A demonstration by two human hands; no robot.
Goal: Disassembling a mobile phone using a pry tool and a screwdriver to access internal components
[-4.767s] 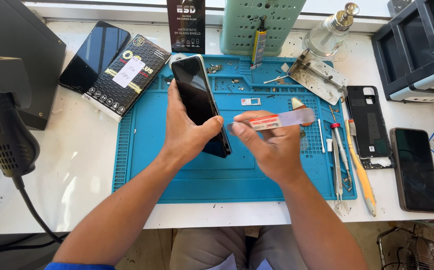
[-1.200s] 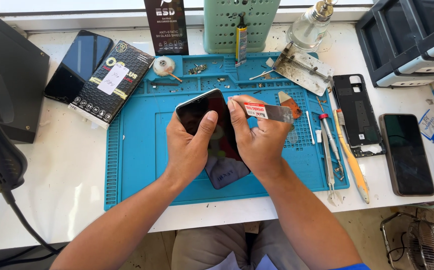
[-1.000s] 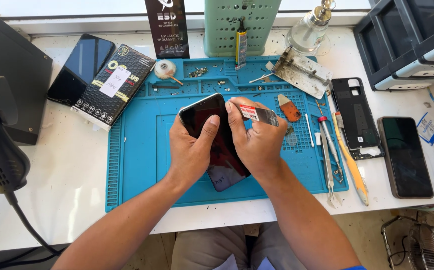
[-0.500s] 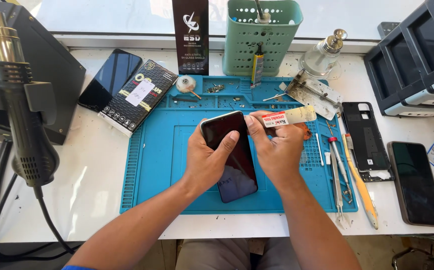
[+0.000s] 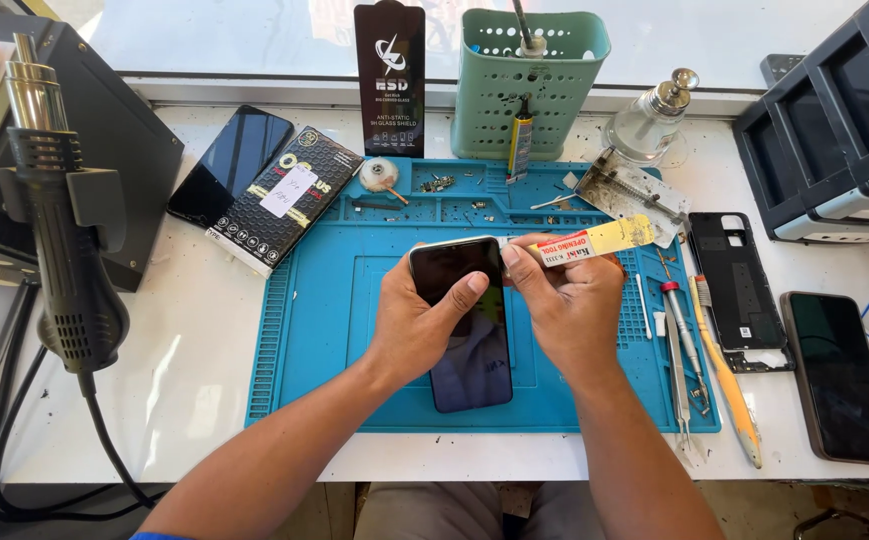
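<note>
head view: left hand (image 5: 424,320) clamped on smartphone (image 5: 464,325) over blue mat (image 5: 334,330); right hand (image 5: 569,305) pinching thin opening tool (image 5: 594,241) at top edge. glass likely slick, fragile; best held by side edges.

View: one head-worn camera, above the bench.
Facing: steeply down, toward the window edge.
Range: close; blue mat (image 5: 354,300) filled centre frame.
Overlap: none, single view.
</note>
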